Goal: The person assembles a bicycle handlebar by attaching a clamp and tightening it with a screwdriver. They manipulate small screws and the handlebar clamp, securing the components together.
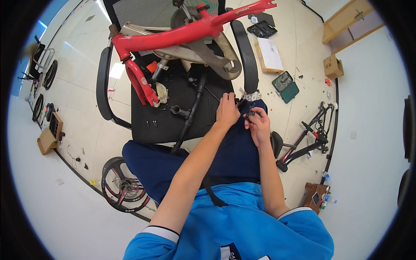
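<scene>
My left hand (228,112) is closed at the right side of the chair seat, beside my thigh. Its fingers bend round a dark piece that they mostly hide. My right hand (258,125), just to its right, pinches a small black part (250,115) between thumb and fingers. Left of my hands, a black handlebar (189,118) with a stem clamp (177,110) lies across the black seat (147,108). A thin hex key (210,113) rests between the bar and my left hand. Several small screws (151,124) lie further left.
A red bicycle frame (169,41) with silver parts lies across the chair, between its armrests (245,56). On the floor at right are a green case (286,89), a white box (269,55) and a black bike frame (303,138). Wheels (123,184) lean at lower left.
</scene>
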`<action>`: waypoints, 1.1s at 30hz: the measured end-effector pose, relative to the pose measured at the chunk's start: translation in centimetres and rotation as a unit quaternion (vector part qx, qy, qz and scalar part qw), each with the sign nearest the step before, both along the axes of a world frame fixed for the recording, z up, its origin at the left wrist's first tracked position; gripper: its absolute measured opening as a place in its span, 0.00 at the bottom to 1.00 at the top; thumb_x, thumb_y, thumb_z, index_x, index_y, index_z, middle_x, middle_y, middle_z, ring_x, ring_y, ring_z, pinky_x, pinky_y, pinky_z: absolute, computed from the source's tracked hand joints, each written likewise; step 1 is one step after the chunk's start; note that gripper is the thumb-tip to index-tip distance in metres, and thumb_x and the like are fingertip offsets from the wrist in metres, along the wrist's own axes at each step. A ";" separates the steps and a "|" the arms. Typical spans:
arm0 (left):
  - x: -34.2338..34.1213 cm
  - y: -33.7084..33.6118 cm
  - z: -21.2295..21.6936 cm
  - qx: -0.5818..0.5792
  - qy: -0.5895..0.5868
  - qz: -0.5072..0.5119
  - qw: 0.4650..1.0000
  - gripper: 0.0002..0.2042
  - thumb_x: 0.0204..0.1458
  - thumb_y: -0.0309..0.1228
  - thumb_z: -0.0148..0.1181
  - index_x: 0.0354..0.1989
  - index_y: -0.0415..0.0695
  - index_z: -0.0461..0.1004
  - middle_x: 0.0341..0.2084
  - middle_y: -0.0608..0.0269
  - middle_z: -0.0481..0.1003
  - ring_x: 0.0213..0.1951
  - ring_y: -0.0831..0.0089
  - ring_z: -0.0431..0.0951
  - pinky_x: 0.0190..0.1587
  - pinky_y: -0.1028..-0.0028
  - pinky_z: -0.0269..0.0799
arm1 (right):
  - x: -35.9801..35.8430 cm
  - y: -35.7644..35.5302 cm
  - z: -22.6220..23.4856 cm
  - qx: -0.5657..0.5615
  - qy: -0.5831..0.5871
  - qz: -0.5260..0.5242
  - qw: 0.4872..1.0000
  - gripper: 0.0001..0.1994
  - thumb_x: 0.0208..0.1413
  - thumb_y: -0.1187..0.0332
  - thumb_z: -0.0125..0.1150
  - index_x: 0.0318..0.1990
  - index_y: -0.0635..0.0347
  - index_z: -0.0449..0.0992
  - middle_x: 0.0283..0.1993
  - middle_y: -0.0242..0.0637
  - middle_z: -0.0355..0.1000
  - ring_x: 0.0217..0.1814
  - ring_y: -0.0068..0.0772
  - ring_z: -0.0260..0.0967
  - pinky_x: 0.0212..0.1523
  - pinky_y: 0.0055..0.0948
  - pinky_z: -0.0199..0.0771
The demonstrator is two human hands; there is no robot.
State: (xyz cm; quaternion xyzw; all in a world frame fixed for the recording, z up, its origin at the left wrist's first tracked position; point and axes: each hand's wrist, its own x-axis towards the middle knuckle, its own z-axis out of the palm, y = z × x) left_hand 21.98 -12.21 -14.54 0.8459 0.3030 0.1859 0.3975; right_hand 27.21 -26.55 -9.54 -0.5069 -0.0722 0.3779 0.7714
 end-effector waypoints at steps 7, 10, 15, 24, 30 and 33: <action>-0.6 0.6 0.8 -0.020 0.043 -0.058 0.997 0.13 0.50 0.25 0.64 0.44 0.39 0.74 0.45 0.50 0.74 0.51 0.50 0.75 0.53 0.57 0.73 | -0.2 0.2 0.0 -0.020 -0.016 0.001 1.000 0.13 0.60 0.80 0.56 0.51 0.63 0.69 0.41 0.48 0.77 0.30 0.30 0.74 0.30 0.25 0.75; -0.9 0.9 0.4 -0.041 0.024 -0.060 0.997 0.14 0.47 0.26 0.66 0.43 0.39 0.73 0.42 0.52 0.74 0.49 0.51 0.75 0.52 0.58 0.74 | -0.1 0.3 -0.2 -0.019 -0.013 0.009 1.000 0.13 0.60 0.81 0.58 0.51 0.63 0.69 0.39 0.40 0.76 0.32 0.30 0.74 0.30 0.26 0.75; -3.1 0.3 1.5 -0.136 -0.097 0.009 0.986 0.14 0.47 0.28 0.69 0.41 0.38 0.76 0.32 0.57 0.76 0.35 0.64 0.77 0.39 0.68 0.75 | -0.1 0.6 -0.3 -0.054 -0.036 0.029 0.997 0.14 0.60 0.80 0.57 0.53 0.63 0.70 0.40 0.39 0.76 0.33 0.30 0.76 0.33 0.27 0.78; -12.6 -0.4 2.9 -0.411 -0.308 0.173 0.841 0.14 0.57 0.21 0.66 0.50 0.36 0.75 0.36 0.66 0.78 0.37 0.83 0.76 0.37 0.82 0.70 | -1.9 6.7 -0.6 -0.246 -0.429 0.110 0.862 0.23 0.56 0.76 0.64 0.60 0.63 0.70 0.48 0.49 0.78 0.40 0.34 0.80 0.41 0.29 0.81; -16.9 1.1 1.7 -0.544 -0.284 0.175 0.770 0.14 0.65 0.34 0.56 0.49 0.36 0.77 0.34 0.64 0.78 0.33 0.81 0.75 0.38 0.80 0.69 | -4.9 6.1 -2.9 -0.206 -0.337 0.100 0.913 0.17 0.60 0.76 0.63 0.57 0.64 0.73 0.47 0.40 0.79 0.44 0.26 0.78 0.46 0.26 0.79; -16.7 0.9 1.7 -0.578 -0.281 0.180 0.745 0.18 0.69 0.38 0.48 0.47 0.36 0.78 0.30 0.65 0.77 0.30 0.80 0.73 0.36 0.78 0.68 | -7.9 5.0 -0.5 -0.137 -0.142 0.179 0.964 0.13 0.62 0.72 0.64 0.52 0.64 0.76 0.43 0.37 0.78 0.40 0.23 0.77 0.42 0.24 0.78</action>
